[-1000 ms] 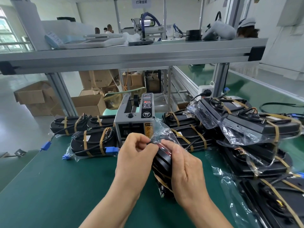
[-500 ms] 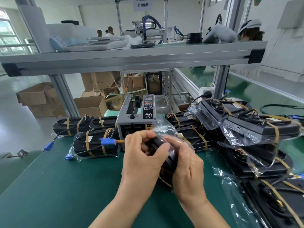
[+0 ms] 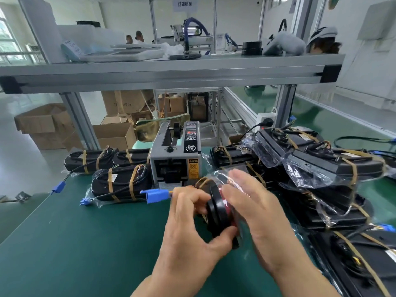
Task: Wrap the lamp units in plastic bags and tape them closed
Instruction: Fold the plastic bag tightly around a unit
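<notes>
Left hand [image 3: 188, 215] is gripping the black lamp unit [image 3: 216, 209] edge-up, just above the green worktop [image 3: 85, 243], thumb curling underneath. Right hand [image 3: 255, 209], blurred, is lying flat-fingered against the plastic bag [image 3: 220, 174] on the unit's far side. Blue connector [image 3: 156, 195] is sticking out leftward. Tape dispenser [image 3: 176, 153] is sitting just behind, with bagged units [image 3: 120, 185] lying on both sides of it.

I see my left grip [image 3: 190, 224] holding the round black lamp unit [image 3: 215, 211] above the green table [image 3: 85, 243], my right grip [image 3: 257, 211] flat against its right side, just nearer than the grey tape dispenser [image 3: 175, 155].
</notes>
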Available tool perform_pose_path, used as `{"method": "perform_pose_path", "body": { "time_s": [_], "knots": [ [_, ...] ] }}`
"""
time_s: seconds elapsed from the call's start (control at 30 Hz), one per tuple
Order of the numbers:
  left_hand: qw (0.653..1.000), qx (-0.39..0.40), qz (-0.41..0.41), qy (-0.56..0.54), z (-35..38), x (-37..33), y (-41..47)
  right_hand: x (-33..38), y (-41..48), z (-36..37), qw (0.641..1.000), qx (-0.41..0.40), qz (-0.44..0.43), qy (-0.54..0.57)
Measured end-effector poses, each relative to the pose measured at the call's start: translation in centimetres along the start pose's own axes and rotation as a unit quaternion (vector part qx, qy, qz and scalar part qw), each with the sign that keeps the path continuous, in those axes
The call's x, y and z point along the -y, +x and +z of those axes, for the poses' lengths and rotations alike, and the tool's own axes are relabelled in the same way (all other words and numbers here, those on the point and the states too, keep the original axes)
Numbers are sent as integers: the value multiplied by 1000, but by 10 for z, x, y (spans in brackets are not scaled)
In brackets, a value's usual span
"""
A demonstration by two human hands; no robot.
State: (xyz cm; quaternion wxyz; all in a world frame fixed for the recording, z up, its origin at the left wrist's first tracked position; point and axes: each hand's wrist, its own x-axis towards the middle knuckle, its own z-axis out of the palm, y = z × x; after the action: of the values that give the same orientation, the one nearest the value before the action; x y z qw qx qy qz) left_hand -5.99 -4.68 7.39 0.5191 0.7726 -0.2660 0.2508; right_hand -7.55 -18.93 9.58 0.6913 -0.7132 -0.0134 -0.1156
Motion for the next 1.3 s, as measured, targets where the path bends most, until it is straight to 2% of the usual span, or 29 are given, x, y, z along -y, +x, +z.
{"method": "perform_pose_path", "body": {
  "time_s": [0.07, 0.2, 0.4, 0.6, 0.73, 0.93, 1.07, 1.1, 1.13, 1.2, 1.23, 1.3],
  "knots": [
    [999, 4, 35, 10, 5, 2, -7, 8, -2, 3, 999, 26, 24, -36],
    [996, 7, 84, 37, 16, 11, -24, -6, -11, 11, 996, -29, 40, -78],
    [994, 31, 93, 54, 24, 19, -45, -45, -23, 16, 990, -122, 56, -43],
    [992, 57, 67, 87, 15, 1, -61, -55, -27, 19, 981, -191, 8, -37],
    [997, 66, 40, 27, 10, 0, -53, -60, -26, 23, 986, -136, 28, 94],
    [993, 87, -28, -69, 14, 5, -51, -67, -19, 13, 997, -74, 9, -1],
    [967, 188, -39, -169, -1, 1, -40, -71, -21, 7, 999, -45, -11, -10],
    [958, 188, -56, -211, -6, 0, -34, -72, -22, 10, 998, -45, -25, -29],
    [954, 157, -75, -244, -10, -1, -28, -74, -24, 14, 995, -53, -53, -63],
    [955, 37, -136, -262, -17, 5, -15, -81, -26, 26, 975, -88, -143, -147],
    [953, -34, -176, -245, -19, 13, -9, -86, -26, 30, 960, -113, -184, -177],
    [938, -123, -264, -190, -24, 34, 10, -92, -22, 31, 948, -160, -214, -175]
  ]
}}
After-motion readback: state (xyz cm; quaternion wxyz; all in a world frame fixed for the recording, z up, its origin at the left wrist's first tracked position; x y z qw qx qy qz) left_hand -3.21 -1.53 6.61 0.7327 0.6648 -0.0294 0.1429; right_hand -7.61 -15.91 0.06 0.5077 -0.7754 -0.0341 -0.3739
